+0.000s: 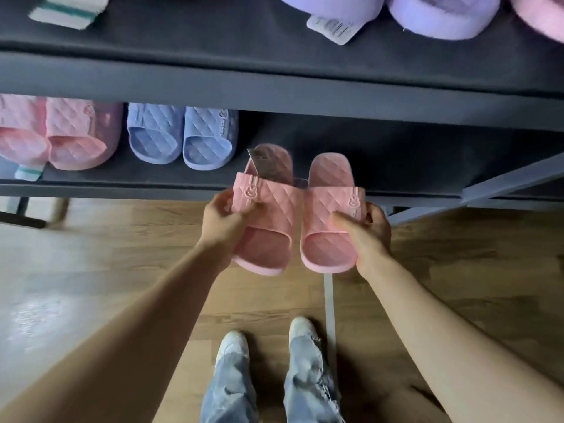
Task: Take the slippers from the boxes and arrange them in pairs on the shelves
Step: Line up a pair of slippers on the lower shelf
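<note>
The pink slippers (274, 215) between the left hand (221, 222) and the right hand (374, 236) are quilted in diamonds. Up and left of the left hand, blue slippers (183, 138) are patterned alike. Above, lilac slippers (396, 13) are seen.

Wooden floor (106, 270), white shoes (232, 343) under pale blue jeans (229, 389), grey strip (329, 300) on the boards

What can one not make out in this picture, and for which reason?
Head view:
Print on the tag of the held pink slippers: too small, blurred.
Purple fluffy slippers: cut by the top edge.
Shelved pink pair: far ends hidden under the upper shelf.
Boxes: outside the frame.
</note>
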